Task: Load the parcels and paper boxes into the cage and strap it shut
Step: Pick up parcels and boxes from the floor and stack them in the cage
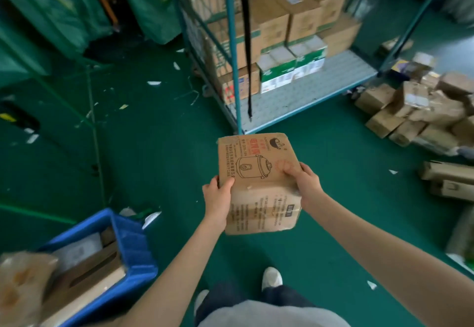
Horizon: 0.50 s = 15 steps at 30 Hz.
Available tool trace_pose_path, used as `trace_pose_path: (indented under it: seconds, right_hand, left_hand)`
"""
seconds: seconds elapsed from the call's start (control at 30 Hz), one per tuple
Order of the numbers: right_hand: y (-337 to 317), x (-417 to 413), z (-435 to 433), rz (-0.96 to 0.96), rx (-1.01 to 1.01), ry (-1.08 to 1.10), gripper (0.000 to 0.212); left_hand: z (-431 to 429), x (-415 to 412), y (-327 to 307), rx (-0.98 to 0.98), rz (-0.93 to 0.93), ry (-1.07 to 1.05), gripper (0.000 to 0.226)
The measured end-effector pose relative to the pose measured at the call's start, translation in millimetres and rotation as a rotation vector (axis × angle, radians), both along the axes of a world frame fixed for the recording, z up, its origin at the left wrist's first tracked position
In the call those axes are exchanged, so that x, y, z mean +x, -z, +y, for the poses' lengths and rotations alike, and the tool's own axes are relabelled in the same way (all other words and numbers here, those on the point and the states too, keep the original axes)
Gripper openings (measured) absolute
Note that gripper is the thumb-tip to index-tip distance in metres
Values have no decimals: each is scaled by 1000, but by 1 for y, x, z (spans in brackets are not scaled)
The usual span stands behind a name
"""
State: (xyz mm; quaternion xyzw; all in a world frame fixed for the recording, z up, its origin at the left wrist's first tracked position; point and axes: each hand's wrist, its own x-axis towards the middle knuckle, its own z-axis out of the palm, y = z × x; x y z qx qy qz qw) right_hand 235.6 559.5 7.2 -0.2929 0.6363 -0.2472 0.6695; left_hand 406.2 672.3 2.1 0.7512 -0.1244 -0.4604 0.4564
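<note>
- Head view: cardboard box (259,172), cooker drawing on top, held in the air above the green floor (154,160), near the cage (234,44) front.
- Left hand (218,195) grips its left edge and right hand (305,183) its right edge, thumbs on top, hands apart.
- Cartons (302,13) stacked inside the cage.
- Black strap (246,44) hangs loose by the front post.
- Parcel heap (415,111) on the floor to the right; blue crate (133,239) lower left.

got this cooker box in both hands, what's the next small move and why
Probably carry the box forward into the cage, onto its bare floor beside the cartons. The left hand and right hand both grip it, the cage front is open, and the strap hangs loose.
</note>
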Motion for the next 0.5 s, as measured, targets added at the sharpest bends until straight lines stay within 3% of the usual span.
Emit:
trace_pose_path:
  seconds: [0.17,0.27,0.5]
  right_hand:
    - [-6,-47,-61,-30,-48,127,30]
    - [-3,-60,-98,-50,-65,175,50]
    - [7,-58,-211,-63,-83,199,64]
  left_hand:
    - [-75,-32,-11,-47,-14,149,37]
    - [-119,-40,-11,-52,-32,195,31]
    - [-235,-40,-7,-69,-59,179,37]
